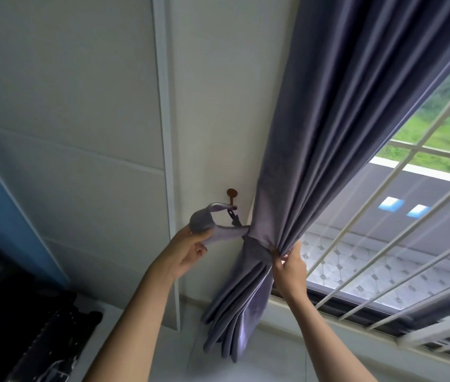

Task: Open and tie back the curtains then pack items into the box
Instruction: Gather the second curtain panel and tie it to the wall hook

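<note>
The left hand (188,253) grips the tieback (207,220) looped toward the wall hook (231,197); the right hand (291,264) pinches the gathered purple curtain (314,161) beside the window grille (383,244).

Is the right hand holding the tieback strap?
No, the left hand holds the tieback strap; the right hand pinches the gathered curtain.

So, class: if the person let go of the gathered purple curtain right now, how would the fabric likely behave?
The curtain looks soft and floppy: it hangs in deep folds and bunches where the right hand pinches it. It would probably spread again, since the tie-back in the left hand seems only partly hooked on the wall hook. Its sheen hints it may slip.
</note>
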